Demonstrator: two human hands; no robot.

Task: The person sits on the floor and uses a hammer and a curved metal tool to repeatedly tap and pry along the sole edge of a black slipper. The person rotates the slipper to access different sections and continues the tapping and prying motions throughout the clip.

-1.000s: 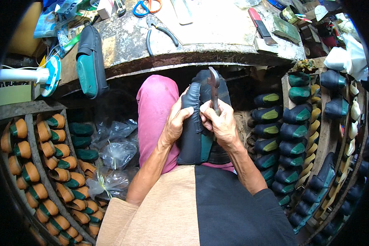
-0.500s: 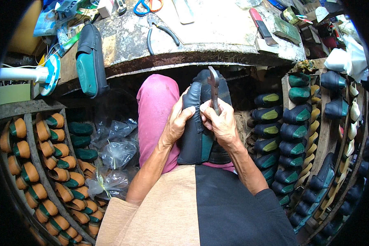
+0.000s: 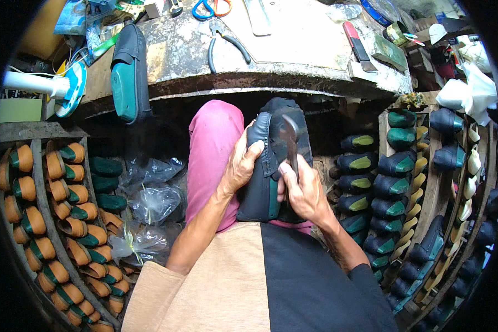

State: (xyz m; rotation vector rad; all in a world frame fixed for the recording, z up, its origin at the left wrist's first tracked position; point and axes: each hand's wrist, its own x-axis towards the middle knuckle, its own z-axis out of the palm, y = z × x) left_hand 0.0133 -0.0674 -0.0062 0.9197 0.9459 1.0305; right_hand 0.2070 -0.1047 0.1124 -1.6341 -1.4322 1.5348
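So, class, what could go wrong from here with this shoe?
The hammer-like tool in the right grip could strike the left grip, which holds the black shoe close by. The shoe seems propped on the lap, so it might shift. Another shoe appears to jut past the bench edge and could be knocked off.

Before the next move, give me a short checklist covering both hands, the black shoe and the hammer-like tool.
1. Left hand holding black shoe: ok, thumb lies on the upper.
2. Right hand gripping hammer-like tool: ok, fingers wrap the handle.
3. Tool head apart from left thumb: ok, a gap shows.
4. Tool head touching anything: cannot tell, blurred.
5. Shoe's support underneath: cannot tell, partly hidden.
6. Pliers off the lap: ok, on the workbench.
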